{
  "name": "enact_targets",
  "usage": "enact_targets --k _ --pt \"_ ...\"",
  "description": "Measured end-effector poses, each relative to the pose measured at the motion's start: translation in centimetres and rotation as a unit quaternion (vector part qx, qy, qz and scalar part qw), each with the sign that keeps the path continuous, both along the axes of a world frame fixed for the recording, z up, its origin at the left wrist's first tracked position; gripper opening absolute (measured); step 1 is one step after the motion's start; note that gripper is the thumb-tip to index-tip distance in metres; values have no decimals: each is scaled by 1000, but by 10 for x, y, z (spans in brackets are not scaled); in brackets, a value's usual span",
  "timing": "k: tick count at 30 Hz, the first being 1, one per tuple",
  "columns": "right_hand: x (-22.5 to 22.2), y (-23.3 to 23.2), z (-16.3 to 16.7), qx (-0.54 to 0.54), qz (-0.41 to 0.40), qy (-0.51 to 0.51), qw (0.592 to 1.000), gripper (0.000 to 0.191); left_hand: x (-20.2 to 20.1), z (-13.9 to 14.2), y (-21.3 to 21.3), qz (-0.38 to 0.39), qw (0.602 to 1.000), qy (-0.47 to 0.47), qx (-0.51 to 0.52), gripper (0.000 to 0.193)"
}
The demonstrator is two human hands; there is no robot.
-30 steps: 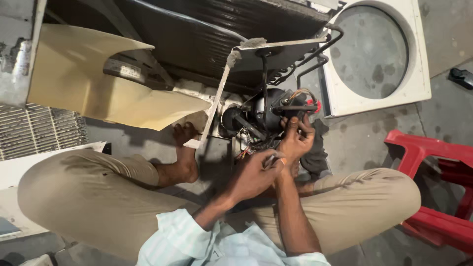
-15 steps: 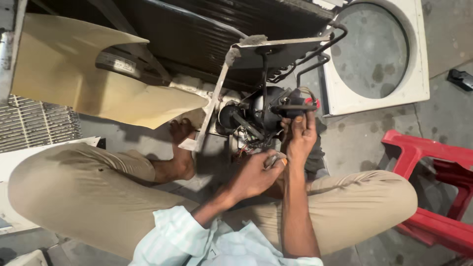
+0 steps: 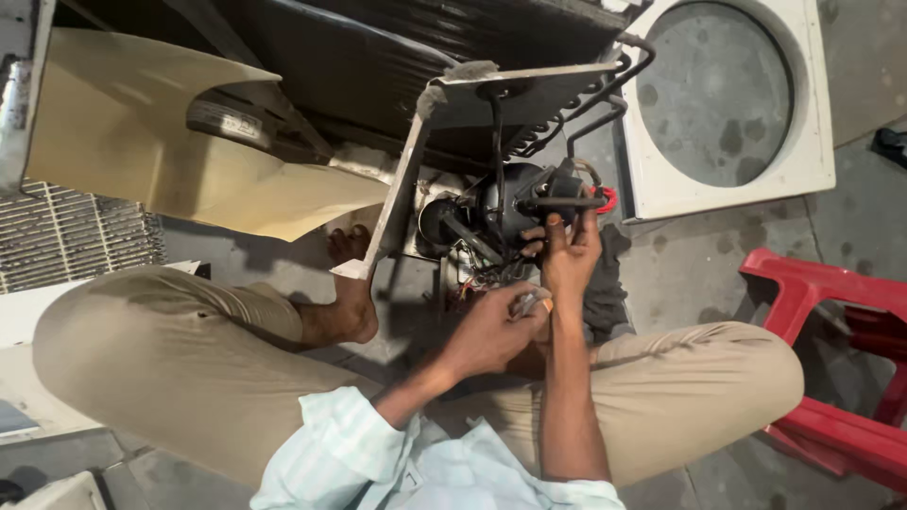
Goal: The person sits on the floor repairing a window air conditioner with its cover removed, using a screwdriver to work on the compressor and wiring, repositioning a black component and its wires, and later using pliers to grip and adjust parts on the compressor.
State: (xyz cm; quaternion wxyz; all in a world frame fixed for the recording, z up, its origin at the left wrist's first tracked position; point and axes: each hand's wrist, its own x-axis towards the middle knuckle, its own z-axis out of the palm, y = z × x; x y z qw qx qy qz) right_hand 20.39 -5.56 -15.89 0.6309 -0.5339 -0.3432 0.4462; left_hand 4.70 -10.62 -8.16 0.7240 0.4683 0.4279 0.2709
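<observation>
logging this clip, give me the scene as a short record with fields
setting: person sits cross-legged on a grey floor at an opened cooling unit
left hand: closed on a small pale object, too small to identify
right hand: fingers at the black compressor, by its tubing
nearby: beige fan blade, white round-holed panel, red plastic stool
</observation>
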Motion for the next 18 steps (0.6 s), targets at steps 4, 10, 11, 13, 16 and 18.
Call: enact_targets --k 4,10,11,13,16,18 --pt "-3 0 -2 -19 -32 -12 999 59 1 -9 -2 23 998 -51 11 27" --pt "-3 -1 -2 -47 -42 -64 996 56 -5 14 9 42 996 -72 -12 30" --pt "-1 -1 -2 -53 -40 -82 994 55 -5 22 13 50 995 -80 -13 30" --pt "5 -2 -1 -47 -34 -24 998 56 -4 38 20 69 997 -39 20 36" --pt "16 2 -5 -33 0 0 999 52 7 50 42 69 992 57 84 40" --pt "20 7 -8 -5 19 23 1000 49 18 47 63 59 982 124 129 38"
